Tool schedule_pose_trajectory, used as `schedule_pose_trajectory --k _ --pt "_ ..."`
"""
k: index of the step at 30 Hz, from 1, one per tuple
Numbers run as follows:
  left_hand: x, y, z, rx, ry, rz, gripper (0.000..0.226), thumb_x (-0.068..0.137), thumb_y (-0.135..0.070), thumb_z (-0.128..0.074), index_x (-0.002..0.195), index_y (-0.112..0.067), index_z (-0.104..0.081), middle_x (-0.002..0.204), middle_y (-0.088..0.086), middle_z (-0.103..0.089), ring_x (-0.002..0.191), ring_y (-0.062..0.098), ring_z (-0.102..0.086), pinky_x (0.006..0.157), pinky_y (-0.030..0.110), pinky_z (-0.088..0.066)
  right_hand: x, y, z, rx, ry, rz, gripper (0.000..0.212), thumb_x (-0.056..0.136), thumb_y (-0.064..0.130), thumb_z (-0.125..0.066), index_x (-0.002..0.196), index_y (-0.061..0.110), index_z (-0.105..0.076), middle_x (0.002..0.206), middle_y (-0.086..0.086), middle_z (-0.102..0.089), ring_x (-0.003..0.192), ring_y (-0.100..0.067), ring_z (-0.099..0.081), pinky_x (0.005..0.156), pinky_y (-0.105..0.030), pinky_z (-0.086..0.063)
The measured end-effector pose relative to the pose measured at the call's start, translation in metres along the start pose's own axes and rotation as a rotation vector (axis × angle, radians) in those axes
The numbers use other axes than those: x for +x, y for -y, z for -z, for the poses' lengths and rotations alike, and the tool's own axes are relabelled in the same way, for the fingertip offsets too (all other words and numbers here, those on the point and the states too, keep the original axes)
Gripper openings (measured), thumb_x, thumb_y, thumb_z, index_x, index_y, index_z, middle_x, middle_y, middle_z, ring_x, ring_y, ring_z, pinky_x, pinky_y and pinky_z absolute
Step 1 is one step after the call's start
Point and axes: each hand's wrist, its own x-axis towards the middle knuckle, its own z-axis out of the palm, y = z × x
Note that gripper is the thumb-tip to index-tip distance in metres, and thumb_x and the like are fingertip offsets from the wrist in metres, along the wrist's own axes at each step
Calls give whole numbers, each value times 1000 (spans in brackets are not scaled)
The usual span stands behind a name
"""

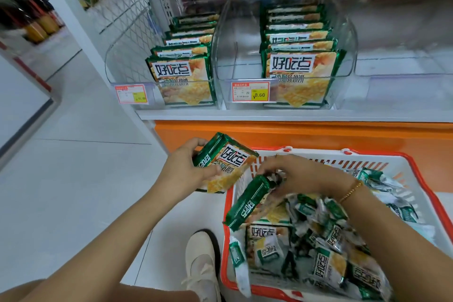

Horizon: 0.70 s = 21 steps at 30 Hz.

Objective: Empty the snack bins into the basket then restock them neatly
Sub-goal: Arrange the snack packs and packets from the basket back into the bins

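Note:
My left hand (182,169) grips a green cracker packet (226,162) just left of the orange and white basket (392,162). My right hand (294,174) pinches the top end of another green packet (247,203), tilted over the basket's left rim. Inside the basket lie several cracker packets and small wrapped snacks (326,240). On the shelf above, the left clear bin (122,76) holds a row of upright packets (183,78) along its right side. The middle clear bin (232,56) holds a similar row (300,66) on its right.
A third clear bin (404,66) stands at the right of the white shelf (269,115). Price tags (250,92) hang on the bin fronts. My white shoe (203,260) rests on the pale tiled floor beside the basket. An orange panel (318,135) runs under the shelf.

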Motion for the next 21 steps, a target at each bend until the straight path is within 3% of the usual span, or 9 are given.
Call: schedule_pose_trajectory --k 2,5,7,9,12,15,16,18,21 --pt "-3 -8 -3 -34 15 -15 38 73 -13 -81 99 -26 -57 89 -2 -71 57 3 -64 47 19 -49 -14 18 23 7 -73 51 39 70 40 -80 104 39 -62 108 21 -52 101 2 -48 86 -21 -39" --pt "-9 -24 -5 -63 54 -61 38 75 -10 -78 102 -27 -59 90 -2 -70 60 0 -62 48 18 -49 -29 44 51 49 -135 135 35 69 38 -81 95 46 -59 128 24 -36 119 6 -37 100 -12 -28" --pt "-14 -36 -4 -98 89 -91 37 78 -4 -73 107 -24 -60 92 1 -68 63 -3 -62 49 13 -48 -36 61 66 89 -136 171 36 67 38 -80 95 48 -59 139 24 -31 129 5 -31 109 -19 -25" --pt "-18 -47 1 -137 113 -116 32 81 -4 -70 104 -25 -61 94 1 -68 69 -1 -64 56 16 -52 -39 74 76 36 -96 196 39 64 50 -76 98 51 -58 142 22 -36 132 2 -34 113 -30 -27" --pt "-21 -62 11 -201 128 -130 26 83 -12 -69 104 -26 -63 98 -1 -71 82 6 -68 68 21 -56 -41 91 85 2 -34 237 38 69 56 -74 102 42 -61 125 13 -53 118 -9 -50 96 -50 -46" --pt "-22 -74 16 -306 157 -85 19 87 -21 -63 104 -26 -65 97 4 -73 85 27 -70 70 37 -55 -46 99 96 89 -68 252 31 77 46 -74 97 26 -62 101 -2 -57 94 -18 -60 79 -38 -54" --pt "-22 -77 16 -372 172 -56 18 85 -29 -60 102 -26 -68 96 8 -74 87 32 -69 74 41 -53 -47 99 99 137 -88 255 31 77 47 -73 95 25 -61 99 -7 -57 91 -27 -61 78 -47 -53" --pt "-20 -77 17 -608 215 41 40 76 -47 -57 99 -20 -73 99 16 -72 88 31 -69 78 38 -55 -51 97 102 259 -158 247 31 79 47 -71 96 22 -64 98 -9 -60 93 -35 -60 86 -56 -45" --pt "-15 -74 17 -991 309 82 82 49 -66 -78 106 -7 -73 112 22 -67 100 32 -67 85 43 -55 -56 89 103 589 -195 149 34 81 40 -69 105 17 -66 105 -10 -68 90 -27 -66 84 -42 -50"
